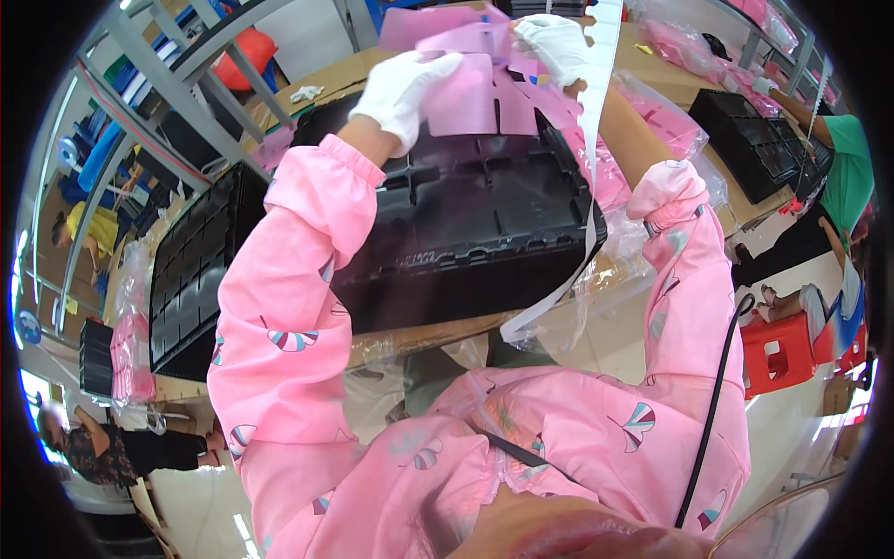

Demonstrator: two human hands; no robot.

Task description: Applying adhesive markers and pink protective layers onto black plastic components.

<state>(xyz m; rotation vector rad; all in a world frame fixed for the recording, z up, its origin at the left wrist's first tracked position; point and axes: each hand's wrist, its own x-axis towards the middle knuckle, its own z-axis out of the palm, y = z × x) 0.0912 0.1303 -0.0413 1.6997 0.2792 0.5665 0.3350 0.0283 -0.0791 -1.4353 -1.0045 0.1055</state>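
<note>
Over a black plastic tray [456, 219] with moulded compartments, I hold up a cluster of thin, see-through pink plastic pieces [463, 102]. My left hand [402, 91], in a white glove, is closed on the left side of these pink pieces. At their right side, my right hand [556, 48], gloved the same way, has its fingers bent against a pink edge. Some fingertips are hidden behind the plastic. A long white strip with a notched edge [601, 74] hangs past my right wrist and curls down in front of the tray.
Another black tray [200, 270] leans at the left; more black trays [740, 149] stand at the right. Pink film in clear wrapping [666, 121] lies beside my right forearm. Metal rack bars [177, 65] rise at far left. A red stool [782, 354] and several people are around.
</note>
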